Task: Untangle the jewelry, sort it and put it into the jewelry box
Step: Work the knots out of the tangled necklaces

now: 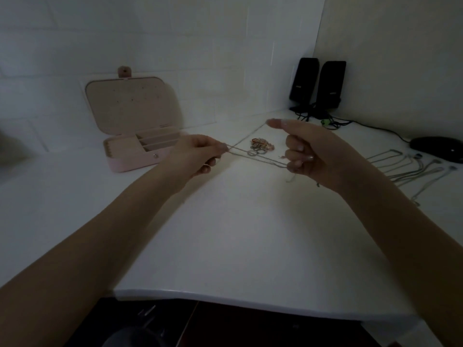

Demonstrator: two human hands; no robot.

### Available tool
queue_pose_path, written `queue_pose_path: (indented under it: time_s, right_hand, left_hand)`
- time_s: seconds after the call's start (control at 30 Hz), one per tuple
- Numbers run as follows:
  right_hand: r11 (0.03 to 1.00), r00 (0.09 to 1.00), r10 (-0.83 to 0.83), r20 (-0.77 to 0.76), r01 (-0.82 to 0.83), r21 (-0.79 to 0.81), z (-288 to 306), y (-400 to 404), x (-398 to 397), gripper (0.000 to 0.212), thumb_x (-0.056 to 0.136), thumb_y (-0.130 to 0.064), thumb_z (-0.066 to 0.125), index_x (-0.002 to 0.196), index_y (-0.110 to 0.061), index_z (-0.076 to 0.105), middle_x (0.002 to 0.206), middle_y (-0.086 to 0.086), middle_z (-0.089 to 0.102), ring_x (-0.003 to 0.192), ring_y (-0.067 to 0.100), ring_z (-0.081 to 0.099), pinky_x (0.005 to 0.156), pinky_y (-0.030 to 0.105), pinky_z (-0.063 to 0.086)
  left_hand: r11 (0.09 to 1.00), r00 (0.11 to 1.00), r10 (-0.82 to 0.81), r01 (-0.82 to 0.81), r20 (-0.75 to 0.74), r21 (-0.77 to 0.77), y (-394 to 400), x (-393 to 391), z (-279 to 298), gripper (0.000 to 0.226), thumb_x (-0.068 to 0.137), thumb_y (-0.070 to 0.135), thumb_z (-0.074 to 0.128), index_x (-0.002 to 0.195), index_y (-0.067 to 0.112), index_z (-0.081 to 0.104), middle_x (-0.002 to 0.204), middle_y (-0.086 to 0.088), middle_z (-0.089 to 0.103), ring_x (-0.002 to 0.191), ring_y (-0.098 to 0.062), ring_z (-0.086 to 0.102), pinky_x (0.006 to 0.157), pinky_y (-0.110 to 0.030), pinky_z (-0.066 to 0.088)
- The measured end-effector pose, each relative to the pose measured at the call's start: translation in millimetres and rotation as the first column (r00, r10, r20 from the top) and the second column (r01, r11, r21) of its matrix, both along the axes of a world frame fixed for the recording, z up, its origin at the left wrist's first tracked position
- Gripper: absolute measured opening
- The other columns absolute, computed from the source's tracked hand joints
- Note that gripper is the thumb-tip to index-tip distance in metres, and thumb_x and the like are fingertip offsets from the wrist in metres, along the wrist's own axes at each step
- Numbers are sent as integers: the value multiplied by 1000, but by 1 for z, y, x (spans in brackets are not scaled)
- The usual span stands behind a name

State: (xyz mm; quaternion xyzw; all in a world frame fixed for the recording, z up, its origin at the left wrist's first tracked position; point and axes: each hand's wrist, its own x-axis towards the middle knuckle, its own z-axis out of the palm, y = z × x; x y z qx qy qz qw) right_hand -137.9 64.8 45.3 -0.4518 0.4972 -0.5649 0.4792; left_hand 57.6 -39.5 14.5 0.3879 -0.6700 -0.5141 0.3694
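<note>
A thin chain necklace (246, 139) is stretched taut above the white desk between both hands. My left hand (198, 155) pinches one end of the loop. My right hand (308, 151) holds the other end, with the chain running over the raised index fingertip and under the curled lower fingers. Behind the chain lies a small heap of rings and earrings (260, 146). The pink jewelry box (135, 161) stands open at the back left, its lid leaning on the wall and its compartments showing.
Several untangled necklaces (411, 169) lie side by side on the desk to the right. Two black speakers (318, 86) stand in the corner, with cables and a black mouse (438, 149) at the far right. The desk's front edge (225, 300) runs below my arms.
</note>
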Motion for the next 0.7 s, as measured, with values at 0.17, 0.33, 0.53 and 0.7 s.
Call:
queue_pose_path:
  time_s: [0.17,0.33,0.53,0.7]
  right_hand:
    - [992,993,120,-20,-119,40,-1,4,11,35,94,-30,53,129,-34,53,60,-8,44,44,2,22,40,14,21]
    - [969,977,192,-89,-175,172,-6,3,21,54,90,-35,57,139,-41,34,83,5,71,43,7,41,40,18,40]
    - [977,990,140,19,-141,156,-4,5,19,36,91,-34,56,125,-27,48,105,5,72,76,20,71,47,23,50]
    - [993,998,-31,49,26,113,-4,1,13,21,91,-27,58,110,-18,60,80,-2,71,58,10,62,45,16,44]
  left_hand:
    - [987,1000,12,-14,-10,-160,8,-5,1,20,91,23,60,75,12,65,59,2,52,44,-4,44,42,-16,33]
    - [991,1000,-7,8,9,-134,18,-5,5,28,95,33,53,77,14,64,57,3,59,44,-9,59,37,-17,28]
    - [992,998,55,-55,-1,-110,23,-5,9,42,94,48,45,76,15,63,64,-1,60,51,-18,67,37,-17,25]
    - [991,992,127,-126,15,-51,23,-4,14,59,91,64,35,76,13,62,75,-3,65,61,-23,71,38,-16,31]
